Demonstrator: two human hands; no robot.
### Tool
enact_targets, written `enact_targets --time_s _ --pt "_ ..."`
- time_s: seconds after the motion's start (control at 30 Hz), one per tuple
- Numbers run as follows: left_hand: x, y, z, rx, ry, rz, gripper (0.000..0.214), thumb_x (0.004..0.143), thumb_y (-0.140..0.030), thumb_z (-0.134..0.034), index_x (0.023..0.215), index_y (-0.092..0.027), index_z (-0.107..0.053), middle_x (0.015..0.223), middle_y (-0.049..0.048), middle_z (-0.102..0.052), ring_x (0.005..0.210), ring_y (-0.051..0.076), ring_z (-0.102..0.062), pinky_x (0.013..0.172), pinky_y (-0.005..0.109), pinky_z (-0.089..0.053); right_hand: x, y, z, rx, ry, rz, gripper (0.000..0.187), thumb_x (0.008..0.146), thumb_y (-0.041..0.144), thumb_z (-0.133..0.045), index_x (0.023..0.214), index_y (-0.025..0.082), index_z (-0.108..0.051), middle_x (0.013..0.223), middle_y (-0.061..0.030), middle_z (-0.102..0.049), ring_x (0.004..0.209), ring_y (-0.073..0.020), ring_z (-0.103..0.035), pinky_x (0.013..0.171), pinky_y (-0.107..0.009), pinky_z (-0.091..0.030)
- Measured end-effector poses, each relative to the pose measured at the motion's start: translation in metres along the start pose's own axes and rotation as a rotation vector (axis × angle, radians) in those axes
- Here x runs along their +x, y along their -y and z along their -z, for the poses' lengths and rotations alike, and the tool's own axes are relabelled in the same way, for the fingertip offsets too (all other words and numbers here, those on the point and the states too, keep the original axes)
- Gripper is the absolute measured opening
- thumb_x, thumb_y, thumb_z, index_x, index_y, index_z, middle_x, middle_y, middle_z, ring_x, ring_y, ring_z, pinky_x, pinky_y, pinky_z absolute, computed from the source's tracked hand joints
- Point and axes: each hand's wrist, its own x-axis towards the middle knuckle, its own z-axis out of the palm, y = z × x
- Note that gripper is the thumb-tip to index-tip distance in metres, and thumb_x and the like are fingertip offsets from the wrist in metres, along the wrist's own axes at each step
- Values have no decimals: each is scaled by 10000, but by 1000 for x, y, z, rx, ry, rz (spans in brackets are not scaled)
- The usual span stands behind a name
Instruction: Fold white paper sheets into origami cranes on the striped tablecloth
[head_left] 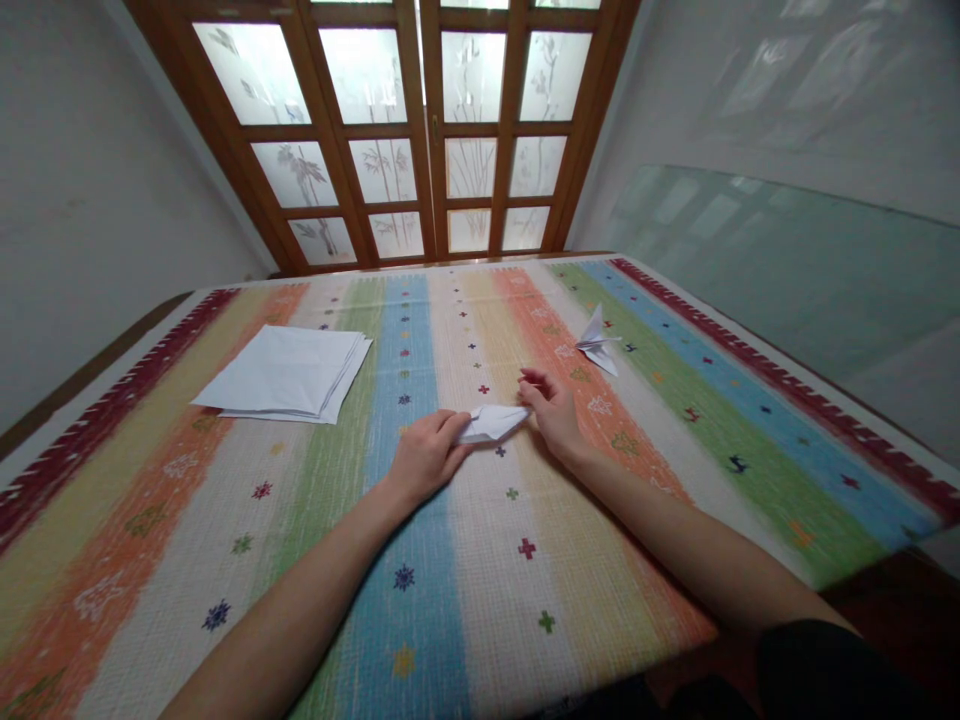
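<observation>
A white sheet of paper folded into a narrow, pointed shape (491, 424) is held a little above the tablecloth in the middle of the table. My left hand (429, 455) is closed on its left end, the thumb and fingers pinching it. At the other end, the paper's tip reaches my right hand (553, 412), whose fingers are loosely curled with a gap between thumb and forefinger. Whether the right hand touches the tip I cannot tell. Beyond my right hand lies a folded white paper crane (598, 343) with its wings spread.
A loose stack of white paper sheets (285, 372) lies at the left of the table. Under everything spreads a striped, patterned tablecloth (427, 620). A wooden door with frosted panes (469, 165) stands past the far edge, and a glass panel (787, 270) leans along the right wall.
</observation>
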Motion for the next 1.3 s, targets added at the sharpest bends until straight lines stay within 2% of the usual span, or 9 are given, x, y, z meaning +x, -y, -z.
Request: enact_targets --time_s 0.13,0.27,0.37,0.53,0.7,0.83,1.03,1.17,1.3 --pt "3 0 1 -121 -325 235 287 830 -240 -627 1106 -211 -553 1041 69 -610 916 205 -610 779 336 -505 -1 10 -4 253 -4 -100 401 763 511 -632 1046 238 -558 982 -43 -588 762 -147 -602 650 -286 -522" --pt "6 -8 2 -192 -476 362 291 764 -252 -712 1002 -196 -553 960 53 -574 885 204 -583 768 335 -489 -13 20 -22 390 360 -285 488 693 450 -739 1089 261 -526 1055 -43 -580 775 -166 -637 630 -318 -557" --pt "6 -17 2 -258 -450 334 328 720 -275 -758 972 -196 -563 965 53 -565 896 204 -572 756 321 -481 -23 22 -41 367 503 -315 448 669 324 -776 1044 234 -549 966 -31 -619 706 -137 -625 602 -285 -537" --pt "4 -24 1 -521 -269 374 346 748 -316 -717 1034 -189 -570 908 23 -598 667 122 -553 629 259 -457 -22 23 -58 409 452 -235 227 731 304 -693 867 207 -540 717 27 -610 571 -104 -562 530 -237 -470" --pt "10 -15 -1 -969 -355 617 482 732 -392 -690 1134 -171 -539 810 -10 -602 535 83 -528 516 213 -423 -13 22 -53 381 621 -247 334 689 293 -716 957 200 -540 694 37 -624 536 -97 -554 494 -220 -436" --pt "14 -10 0 -1109 -305 661 345 684 -391 -706 913 -143 -636 658 -14 -615 575 117 -569 556 229 -452 -18 21 -51 329 716 -234 421 701 275 -706 1073 191 -527 634 62 -597 478 -82 -514 453 -206 -388" --pt "13 -9 1 -1084 -353 728 251 635 -353 -723 622 -167 -555 502 -50 -552 454 81 -486 491 208 -412 -25 19 -50 273 620 -158 457 739 311 -679 1132 192 -478 559 106 -502 457 -88 -489 463 -225 -392" --pt "12 -9 0 -1113 -293 733 273 643 -366 -722 608 -169 -537 507 -45 -558 444 86 -492 478 215 -419 -27 17 -51 280 535 -94 341 724 339 -691 972 205 -500 609 85 -524 497 -85 -515 487 -227 -416" --pt "10 -10 -2 -1078 -282 702 240 670 -356 -717 715 -149 -606 556 -35 -573 486 89 -513 501 212 -428 -29 20 -49 274 522 -103 359 706 322 -707 964 214 -483 578 103 -512 481 -82 -521 481 -216 -422"
